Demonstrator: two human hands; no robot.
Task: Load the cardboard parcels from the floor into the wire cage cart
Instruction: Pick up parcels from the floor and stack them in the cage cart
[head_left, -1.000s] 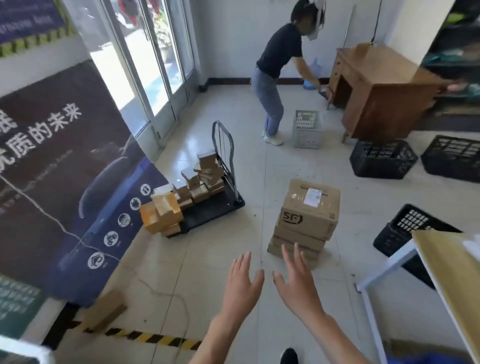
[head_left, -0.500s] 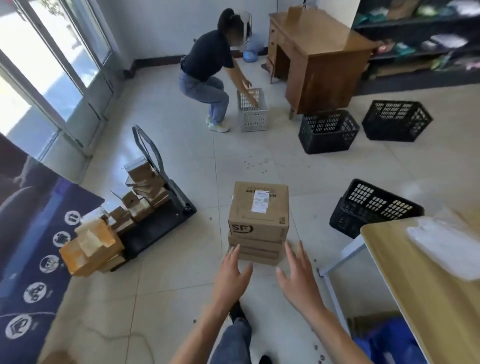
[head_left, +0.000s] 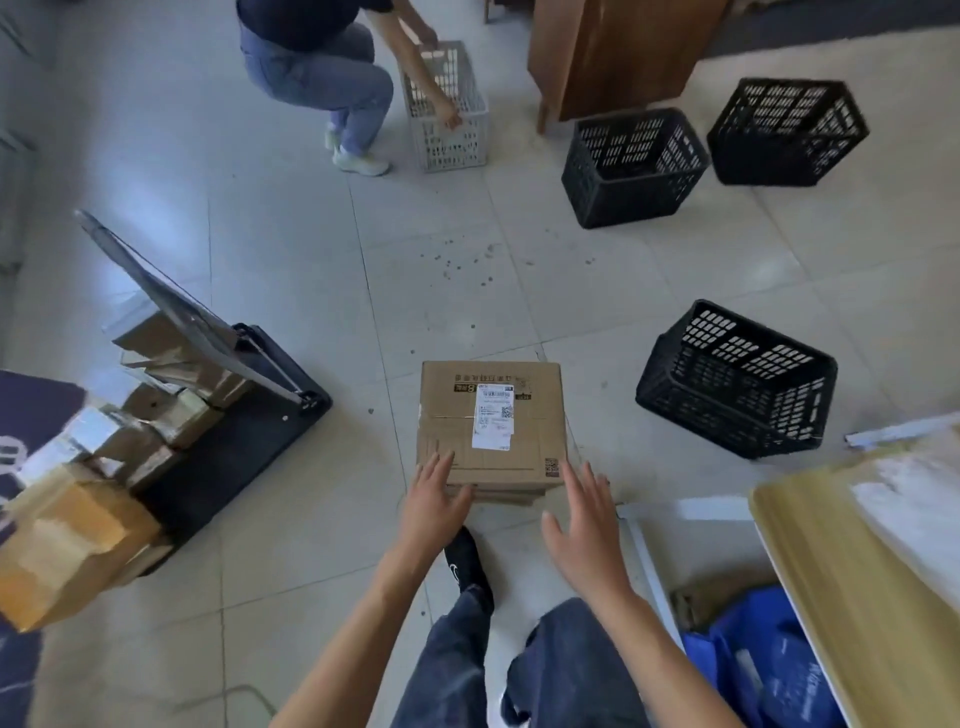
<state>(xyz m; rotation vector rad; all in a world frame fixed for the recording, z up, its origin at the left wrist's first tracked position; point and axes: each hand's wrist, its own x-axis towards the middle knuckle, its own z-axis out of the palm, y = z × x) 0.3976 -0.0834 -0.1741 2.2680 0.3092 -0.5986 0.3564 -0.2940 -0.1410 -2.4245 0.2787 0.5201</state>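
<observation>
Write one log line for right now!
left hand: open, over top parcel near corner | right hand: open, beside it | grip: not yet

Cardboard parcels (head_left: 491, 457) stacked on the floor (head_left: 311, 291).
Top parcel (head_left: 449, 405) lies flat, white shipping label (head_left: 493, 418) up; thinner parcels (head_left: 511, 496) show beneath. At left, a black platform cart (head_left: 244, 431) holds jumbled small boxes (head_left: 171, 415).

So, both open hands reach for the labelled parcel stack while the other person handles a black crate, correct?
No: the head view shows the other person handling a grey crate. Left hand and right hand, open, do reach for the parcel stack.
</observation>
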